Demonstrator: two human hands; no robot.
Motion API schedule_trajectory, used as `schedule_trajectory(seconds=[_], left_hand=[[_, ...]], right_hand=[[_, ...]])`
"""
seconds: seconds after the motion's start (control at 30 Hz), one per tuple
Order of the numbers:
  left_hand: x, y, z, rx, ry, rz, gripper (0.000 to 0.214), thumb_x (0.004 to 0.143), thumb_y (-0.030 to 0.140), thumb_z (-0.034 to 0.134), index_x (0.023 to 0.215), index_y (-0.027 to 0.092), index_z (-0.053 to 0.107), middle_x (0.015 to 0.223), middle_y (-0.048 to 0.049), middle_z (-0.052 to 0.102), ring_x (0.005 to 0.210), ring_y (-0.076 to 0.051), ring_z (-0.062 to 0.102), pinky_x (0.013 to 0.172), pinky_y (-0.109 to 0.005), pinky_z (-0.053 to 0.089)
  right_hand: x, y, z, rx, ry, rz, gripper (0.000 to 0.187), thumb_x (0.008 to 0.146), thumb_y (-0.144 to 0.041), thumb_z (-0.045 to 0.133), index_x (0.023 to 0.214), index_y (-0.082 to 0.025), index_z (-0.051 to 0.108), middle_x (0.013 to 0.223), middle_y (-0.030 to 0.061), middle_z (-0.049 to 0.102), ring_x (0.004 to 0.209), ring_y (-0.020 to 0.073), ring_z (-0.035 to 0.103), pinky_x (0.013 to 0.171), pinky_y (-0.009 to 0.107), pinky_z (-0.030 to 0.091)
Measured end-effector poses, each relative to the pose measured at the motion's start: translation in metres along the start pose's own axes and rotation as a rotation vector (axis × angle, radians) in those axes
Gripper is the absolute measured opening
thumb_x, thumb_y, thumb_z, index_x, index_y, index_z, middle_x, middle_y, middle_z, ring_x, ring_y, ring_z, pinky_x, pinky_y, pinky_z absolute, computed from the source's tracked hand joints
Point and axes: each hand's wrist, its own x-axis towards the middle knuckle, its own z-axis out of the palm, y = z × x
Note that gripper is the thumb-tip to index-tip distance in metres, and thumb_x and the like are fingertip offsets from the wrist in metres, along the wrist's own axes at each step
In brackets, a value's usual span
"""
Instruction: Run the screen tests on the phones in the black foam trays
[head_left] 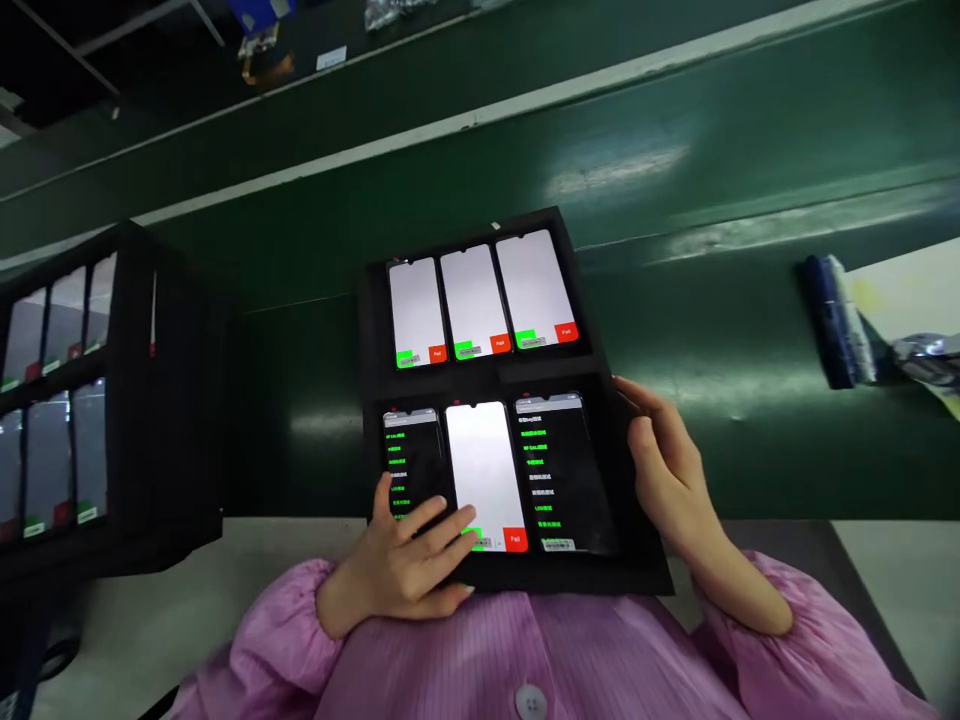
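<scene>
A black tray [480,385] with two rows of phones rests tilted against my front, over the table's near edge. My right hand [667,470] grips its right side, with some fingers partly hidden. Spread over the lower row is my left hand [409,560], one fingertip at the green box of the lower middle phone [486,465], whose screen is white with a red "Fail" box. The lower left phone [412,455] and lower right phone [562,480] show dark screens with green and white lists. Up top, three phones [472,290] display white screens with green and red boxes.
More black trays holding lit phones [49,460] are stacked at the left. Blue and white markers [832,320] lie on the right of the green table [712,400], beside paper [915,290] and a shiny wrapped item [930,358]. A raised ledge [450,125] runs behind.
</scene>
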Motion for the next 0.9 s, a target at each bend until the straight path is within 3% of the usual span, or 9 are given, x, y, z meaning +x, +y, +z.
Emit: schedule_trajectory(seconds=[0.07,0.13,0.27,0.33,0.47,0.53,0.63,0.8,0.9], left_hand=[[0.006,-0.003,-0.004,0.034,-0.033,-0.009,0.030,0.101,0.041,0.052,0.112,0.031,0.078,0.114,0.0007,0.080,0.110,-0.024,0.068,0.138,-0.056,0.001],[0.020,-0.024,-0.013,0.068,-0.048,-0.068,0.031,0.101,0.036,0.051,0.120,0.031,0.076,0.117,-0.0018,0.080,0.112,-0.026,0.068,0.138,-0.054,0.002],[0.083,-0.113,-0.024,0.148,-0.023,-0.248,0.041,0.100,0.028,0.058,0.141,0.027,0.062,0.133,-0.0089,0.072,0.128,-0.029,0.063,0.127,-0.058,0.031],[0.129,-0.164,-0.015,0.125,-0.086,-0.369,0.036,0.106,0.034,0.049,0.136,0.023,0.065,0.129,-0.0096,0.072,0.120,-0.026,0.066,0.111,-0.047,0.049],[0.208,-0.231,0.017,0.136,-0.166,-0.458,0.041,0.097,0.055,0.064,0.120,0.023,0.074,0.116,-0.0092,0.071,0.107,-0.029,0.065,0.098,-0.050,0.051],[0.226,-0.240,0.030,0.143,-0.215,-0.470,0.061,0.083,0.068,0.078,0.122,0.021,0.072,0.117,-0.0099,0.069,0.108,-0.032,0.064,0.098,-0.053,0.049],[0.229,-0.235,0.039,0.178,-0.289,-0.483,0.086,0.069,0.076,0.086,0.130,0.019,0.066,0.126,-0.0128,0.067,0.116,-0.036,0.061,0.102,-0.055,0.046],[0.217,-0.224,0.042,0.255,-0.296,-0.408,0.085,0.068,0.075,0.087,0.133,0.023,0.067,0.127,-0.0139,0.068,0.120,-0.040,0.060,0.102,-0.059,0.043],[0.215,-0.228,0.043,0.278,-0.290,-0.356,0.089,0.067,0.076,0.087,0.134,0.020,0.067,0.125,-0.0148,0.070,0.116,-0.041,0.063,0.099,-0.061,0.045]], right_hand=[[0.016,-0.001,-0.007,-0.040,-0.008,-0.036,0.043,0.111,-0.051,0.040,0.147,-0.033,0.055,0.143,0.0086,0.066,0.131,0.0296,0.065,0.106,0.052,0.058],[0.047,-0.005,-0.014,-0.095,-0.006,-0.101,0.041,0.109,-0.050,0.044,0.146,-0.035,0.055,0.143,0.0098,0.065,0.130,0.0317,0.064,0.101,0.053,0.059],[0.146,-0.024,-0.010,-0.253,-0.101,-0.284,0.035,0.103,-0.047,0.056,0.130,-0.029,0.069,0.137,0.0119,0.068,0.130,0.0341,0.061,0.111,0.059,0.050],[0.196,-0.035,0.005,-0.366,-0.194,-0.353,0.028,0.101,-0.041,0.056,0.115,-0.027,0.076,0.141,0.0125,0.066,0.135,0.0380,0.056,0.113,0.066,0.044],[0.259,-0.048,0.039,-0.579,-0.304,-0.399,0.026,0.102,-0.036,0.058,0.105,-0.021,0.079,0.153,0.0179,0.058,0.139,0.0471,0.050,0.100,0.073,0.048],[0.269,-0.048,0.046,-0.653,-0.327,-0.417,0.028,0.104,-0.037,0.057,0.104,-0.020,0.079,0.155,0.0177,0.057,0.142,0.0459,0.048,0.101,0.070,0.050],[0.272,-0.043,0.044,-0.716,-0.373,-0.424,0.028,0.104,-0.042,0.061,0.100,-0.021,0.079,0.145,0.0142,0.066,0.137,0.0413,0.054,0.096,0.061,0.056],[0.279,-0.036,0.039,-0.756,-0.408,-0.452,0.018,0.100,-0.039,0.069,0.105,-0.028,0.082,0.154,0.0083,0.060,0.142,0.0415,0.051,0.098,0.064,0.055],[0.283,-0.032,0.042,-0.643,-0.425,-0.507,0.015,0.099,-0.033,0.069,0.103,-0.033,0.083,0.153,0.0041,0.061,0.141,0.0392,0.054,0.101,0.063,0.055]])
